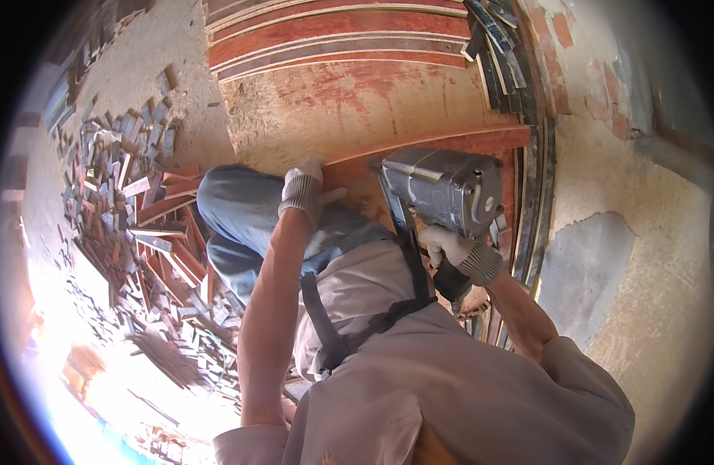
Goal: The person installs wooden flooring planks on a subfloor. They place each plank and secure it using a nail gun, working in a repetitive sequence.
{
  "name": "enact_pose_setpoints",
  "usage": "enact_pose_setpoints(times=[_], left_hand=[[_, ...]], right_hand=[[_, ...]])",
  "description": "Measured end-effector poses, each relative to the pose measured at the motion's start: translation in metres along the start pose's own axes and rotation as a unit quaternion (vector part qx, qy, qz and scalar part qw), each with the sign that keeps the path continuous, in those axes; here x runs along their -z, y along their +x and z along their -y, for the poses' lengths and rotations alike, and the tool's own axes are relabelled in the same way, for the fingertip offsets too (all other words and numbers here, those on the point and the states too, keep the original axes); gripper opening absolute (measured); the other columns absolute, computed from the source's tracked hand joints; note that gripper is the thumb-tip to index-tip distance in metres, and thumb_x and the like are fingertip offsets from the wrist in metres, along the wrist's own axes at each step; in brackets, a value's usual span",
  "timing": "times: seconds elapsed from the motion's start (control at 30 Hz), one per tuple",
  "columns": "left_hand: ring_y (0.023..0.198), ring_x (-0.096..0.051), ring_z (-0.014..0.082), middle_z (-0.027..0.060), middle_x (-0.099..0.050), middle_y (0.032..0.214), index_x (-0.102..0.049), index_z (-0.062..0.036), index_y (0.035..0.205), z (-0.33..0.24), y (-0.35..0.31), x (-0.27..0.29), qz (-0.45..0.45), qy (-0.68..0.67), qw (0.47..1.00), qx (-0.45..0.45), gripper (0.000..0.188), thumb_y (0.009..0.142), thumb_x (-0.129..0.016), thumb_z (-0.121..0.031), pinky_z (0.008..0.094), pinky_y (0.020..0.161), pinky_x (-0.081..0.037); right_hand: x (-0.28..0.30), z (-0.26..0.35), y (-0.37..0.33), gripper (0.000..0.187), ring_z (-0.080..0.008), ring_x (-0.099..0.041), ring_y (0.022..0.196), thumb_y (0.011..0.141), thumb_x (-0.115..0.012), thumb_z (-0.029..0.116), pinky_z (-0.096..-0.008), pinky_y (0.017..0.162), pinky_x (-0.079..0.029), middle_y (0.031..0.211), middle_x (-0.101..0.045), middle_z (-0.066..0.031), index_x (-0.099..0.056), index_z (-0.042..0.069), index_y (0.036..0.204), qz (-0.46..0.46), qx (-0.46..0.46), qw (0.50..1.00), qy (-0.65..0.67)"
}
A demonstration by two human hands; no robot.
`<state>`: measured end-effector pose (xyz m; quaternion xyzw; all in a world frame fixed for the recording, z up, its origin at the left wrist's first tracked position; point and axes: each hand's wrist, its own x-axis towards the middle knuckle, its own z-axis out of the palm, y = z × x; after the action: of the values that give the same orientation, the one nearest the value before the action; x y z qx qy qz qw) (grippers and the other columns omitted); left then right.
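Note:
My right hand [457,252], in a light knit glove with a grey cuff, is wrapped round the handle of a black nail gun [438,182]. The tool's bulky body lies over the right part of a red wooden board [357,184]. At the board's left end is my gloved left hand [306,188], its fingers at the far edge and its thumb stretched over the near side. It appears to grip the board there, though the fingertips are partly hidden. A narrow red strip [426,141] runs along the board's far edge.
Several long red boards [341,35] lie stacked at the far side. Dark wood strips [500,58] are piled at the far right, beside a plastered wall [605,178] with exposed brick. Wood offcuts [132,186] cover the floor to my left, close to my bent leg [240,205].

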<state>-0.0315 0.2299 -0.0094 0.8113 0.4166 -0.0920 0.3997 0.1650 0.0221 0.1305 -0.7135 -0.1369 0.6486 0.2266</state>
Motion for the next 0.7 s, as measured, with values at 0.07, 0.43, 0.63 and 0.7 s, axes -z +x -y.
enact_pose_setpoints(times=[0.07, 0.43, 0.63, 0.7], left_hand=[[0.105, -0.069, 0.0422, 0.0241, -0.073, 0.108, -0.068, -0.0004, 0.116, 0.003, 0.001, -0.003, 0.002, -0.010, 1.000, 0.001, 0.062, 0.067, -0.096, -0.028, 0.0443, 0.089, -0.057], [0.103, -0.070, 0.0403, 0.0223, -0.074, 0.106, -0.070, -0.0026, 0.114, 0.012, 0.005, -0.011, 0.005, -0.020, 1.000, -0.020, 0.064, 0.064, -0.097, -0.031, 0.0447, 0.089, -0.057], [0.107, -0.069, 0.0413, 0.0235, -0.073, 0.109, -0.069, -0.0033, 0.116, 0.019, 0.012, -0.017, 0.040, -0.049, 0.998, 0.003, 0.068, 0.065, -0.096, -0.039, 0.0454, 0.091, -0.056], [0.107, -0.069, 0.0403, 0.0228, -0.073, 0.111, -0.068, -0.0038, 0.118, 0.021, 0.014, -0.020, 0.044, -0.255, 0.964, 0.068, 0.069, 0.065, -0.096, -0.038, 0.0457, 0.092, -0.056]], right_hand=[[-0.006, 0.003, 0.000, 0.033, -0.0124, -0.057, 0.052, 0.098, -0.059, 0.021, -0.0321, 0.058, -0.049, 0.053, -0.058, -0.0031, -0.062, 0.005, 0.069, -0.013, -0.006, 1.000, -0.013], [-0.015, 0.000, 0.001, 0.032, -0.0140, -0.057, 0.050, 0.098, -0.060, 0.024, -0.0314, 0.055, -0.048, 0.054, -0.059, -0.0033, -0.061, 0.006, 0.071, -0.001, 0.022, 0.999, -0.024], [-0.023, 0.006, 0.013, 0.033, -0.0146, -0.058, 0.049, 0.098, -0.061, 0.027, -0.0316, 0.054, -0.048, 0.054, -0.058, -0.0039, -0.060, 0.006, 0.072, 0.008, 0.022, 0.998, -0.050], [-0.021, 0.004, 0.012, 0.033, -0.0153, -0.058, 0.050, 0.098, -0.062, 0.027, -0.0317, 0.054, -0.048, 0.054, -0.057, -0.0042, -0.060, 0.006, 0.073, -0.002, 0.008, 0.999, -0.042]])
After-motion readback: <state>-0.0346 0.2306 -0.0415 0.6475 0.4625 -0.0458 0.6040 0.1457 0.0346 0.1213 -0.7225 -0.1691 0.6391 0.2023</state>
